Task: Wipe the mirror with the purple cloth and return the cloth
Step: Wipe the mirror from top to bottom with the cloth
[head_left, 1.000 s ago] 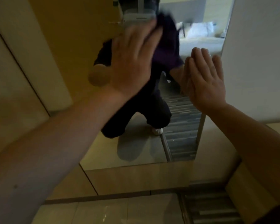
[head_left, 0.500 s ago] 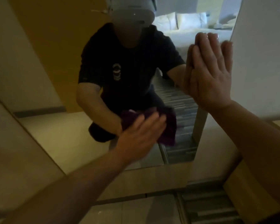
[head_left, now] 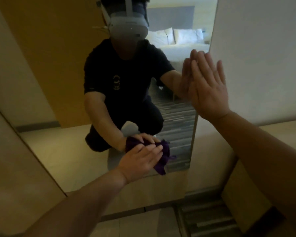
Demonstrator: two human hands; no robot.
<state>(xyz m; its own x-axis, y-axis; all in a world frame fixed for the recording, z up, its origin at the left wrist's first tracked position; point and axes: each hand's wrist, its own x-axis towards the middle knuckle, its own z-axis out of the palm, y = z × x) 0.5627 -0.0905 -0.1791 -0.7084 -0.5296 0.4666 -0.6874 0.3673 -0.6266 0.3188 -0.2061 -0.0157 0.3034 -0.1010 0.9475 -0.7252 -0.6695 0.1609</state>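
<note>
mirror (head_left: 61, 151): full-length panel reaching almost to the floor, wood-tone panels to its left and below, white wall to its right. It reflects the crouching person in a dark shirt and a white headset, with a bed and pillows behind.

Change: within the last second the wipe travelled from the top of the glass, near the reflected headset, down to the bottom strip. Half a second ago it was only slightly higher than it is now. My read is one top-to-bottom stroke just completing. Coverage of the rest of the glass can't be judged from this view, and no streaks or dirt are visible either way. The return step is not yet started, and nowhere to return the cloth to is in view.

right hand (head_left: 207, 88): flat against the mirror's right edge, fingers straight and together, gripping nothing. Same spot in all three frames, so it's bracing.

left hand (head_left: 140, 159): fingers straight and spread, palm pressing the cloth onto the glass. It pushes the cloth rather than pinching it.

purple cloth (head_left: 163, 159): bunched between the left palm and the mirror, low on the glass just above the bottom edge, with loose corners sticking out to the right and below the hand.

Writing: none legible. The reflected shirt has a small pale chest emblem, too blurred to read. No brand is visible on the headset.
</note>
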